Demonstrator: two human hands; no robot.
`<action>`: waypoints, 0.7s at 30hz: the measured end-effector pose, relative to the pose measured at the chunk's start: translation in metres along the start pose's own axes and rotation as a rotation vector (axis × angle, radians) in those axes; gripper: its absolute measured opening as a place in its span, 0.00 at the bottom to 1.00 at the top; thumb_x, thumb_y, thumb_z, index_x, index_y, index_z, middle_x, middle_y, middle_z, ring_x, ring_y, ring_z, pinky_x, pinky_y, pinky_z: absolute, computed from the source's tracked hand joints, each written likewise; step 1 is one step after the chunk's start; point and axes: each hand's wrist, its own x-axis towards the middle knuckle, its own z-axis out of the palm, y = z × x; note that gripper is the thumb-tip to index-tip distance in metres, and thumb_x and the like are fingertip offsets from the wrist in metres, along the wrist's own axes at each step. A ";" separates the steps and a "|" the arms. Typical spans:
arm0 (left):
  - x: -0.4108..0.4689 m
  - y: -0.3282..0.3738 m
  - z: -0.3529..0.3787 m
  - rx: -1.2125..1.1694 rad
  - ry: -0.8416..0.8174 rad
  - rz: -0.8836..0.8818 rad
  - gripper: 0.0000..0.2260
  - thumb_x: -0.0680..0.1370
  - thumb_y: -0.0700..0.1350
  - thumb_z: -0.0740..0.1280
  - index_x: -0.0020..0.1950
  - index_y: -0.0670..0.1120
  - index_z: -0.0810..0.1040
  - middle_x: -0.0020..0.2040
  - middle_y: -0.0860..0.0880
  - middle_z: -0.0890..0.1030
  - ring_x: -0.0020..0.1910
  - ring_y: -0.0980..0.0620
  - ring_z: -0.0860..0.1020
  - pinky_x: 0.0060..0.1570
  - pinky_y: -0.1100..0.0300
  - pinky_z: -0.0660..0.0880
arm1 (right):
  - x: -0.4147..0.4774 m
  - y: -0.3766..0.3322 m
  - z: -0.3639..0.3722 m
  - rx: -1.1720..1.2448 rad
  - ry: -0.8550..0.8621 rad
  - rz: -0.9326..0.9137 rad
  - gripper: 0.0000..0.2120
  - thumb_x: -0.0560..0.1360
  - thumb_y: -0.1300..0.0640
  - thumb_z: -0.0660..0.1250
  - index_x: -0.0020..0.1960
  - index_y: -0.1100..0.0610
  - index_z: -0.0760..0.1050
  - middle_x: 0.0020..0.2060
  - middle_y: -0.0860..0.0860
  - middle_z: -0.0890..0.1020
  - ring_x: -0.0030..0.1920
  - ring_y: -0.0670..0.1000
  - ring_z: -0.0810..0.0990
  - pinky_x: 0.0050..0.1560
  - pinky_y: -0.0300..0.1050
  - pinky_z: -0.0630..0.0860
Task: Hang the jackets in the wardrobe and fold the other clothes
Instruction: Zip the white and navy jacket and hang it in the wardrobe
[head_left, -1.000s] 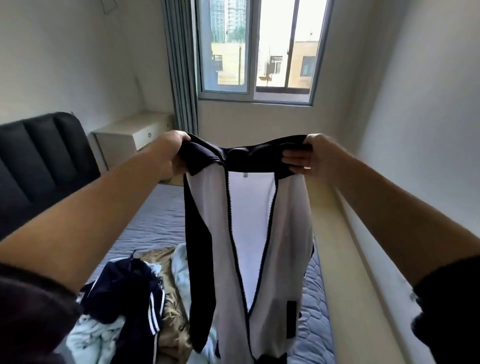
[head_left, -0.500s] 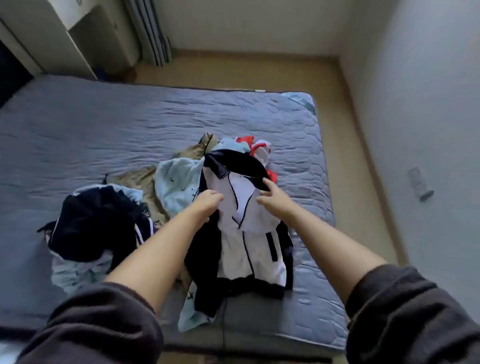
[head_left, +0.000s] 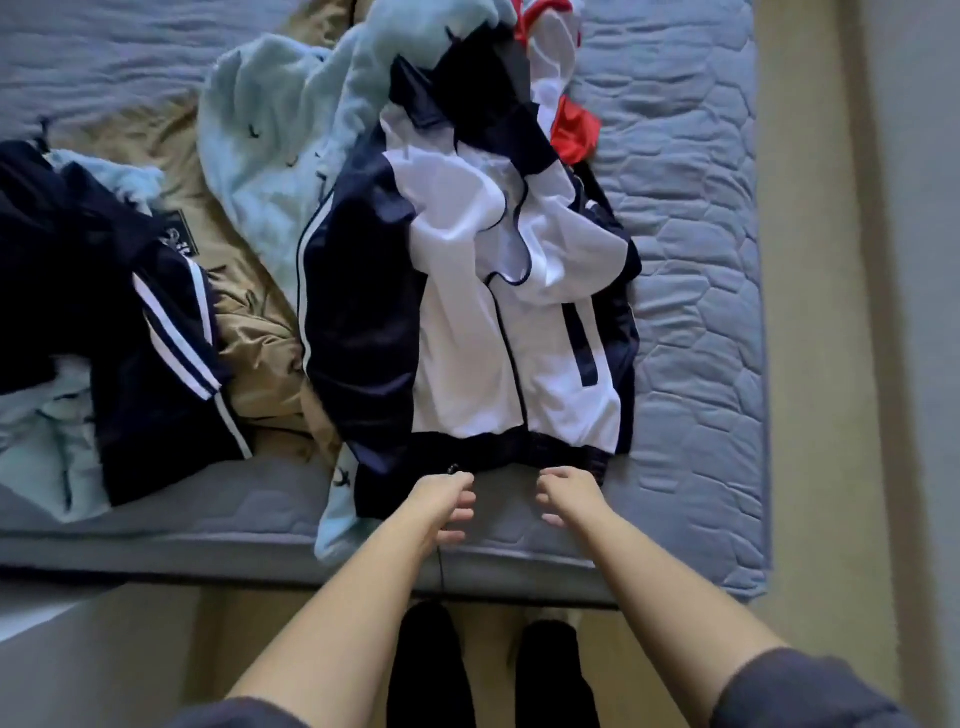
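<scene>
Down from the chest, left hand (head_left: 447, 501) and right hand (head_left: 569, 493) now hover apart, loosely curled and empty, just off the hem of the white-and-navy jacket (head_left: 467, 338) lying front-up on the bed (head_left: 691, 260). Writing on the tan garment's (head_left: 249, 312) dark patch (head_left: 182, 235) is unreadable.

The quilted bed (head_left: 701, 249) carries a white-and-navy jacket (head_left: 467, 322), pale blue fleece (head_left: 270, 156), a tan garment (head_left: 249, 322) and navy striped clothing (head_left: 130, 322).

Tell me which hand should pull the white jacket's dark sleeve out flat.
Left, probably. The left hand lies by the hem next to the end of the dark sleeve; the right hand is near the other corner of the jacket and must cross its white front.
</scene>
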 end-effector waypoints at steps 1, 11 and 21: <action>0.010 -0.003 0.006 -0.073 -0.014 -0.003 0.09 0.81 0.48 0.62 0.58 0.46 0.73 0.55 0.47 0.79 0.51 0.49 0.78 0.47 0.53 0.76 | 0.010 0.007 0.005 0.076 0.036 0.023 0.12 0.76 0.63 0.61 0.58 0.58 0.76 0.42 0.53 0.78 0.43 0.52 0.76 0.45 0.46 0.74; 0.040 0.004 0.040 -0.478 -0.123 -0.080 0.14 0.79 0.54 0.64 0.44 0.43 0.76 0.37 0.48 0.85 0.33 0.54 0.83 0.29 0.64 0.76 | 0.044 0.014 0.028 0.848 0.152 0.140 0.08 0.78 0.58 0.66 0.54 0.62 0.74 0.42 0.55 0.80 0.38 0.50 0.80 0.35 0.43 0.75; 0.028 0.006 0.001 -0.157 -0.097 -0.113 0.15 0.81 0.46 0.53 0.43 0.43 0.76 0.39 0.48 0.85 0.34 0.53 0.84 0.23 0.67 0.70 | 0.039 0.026 -0.021 0.889 0.366 0.036 0.14 0.81 0.59 0.60 0.65 0.57 0.70 0.60 0.56 0.78 0.57 0.58 0.78 0.56 0.54 0.76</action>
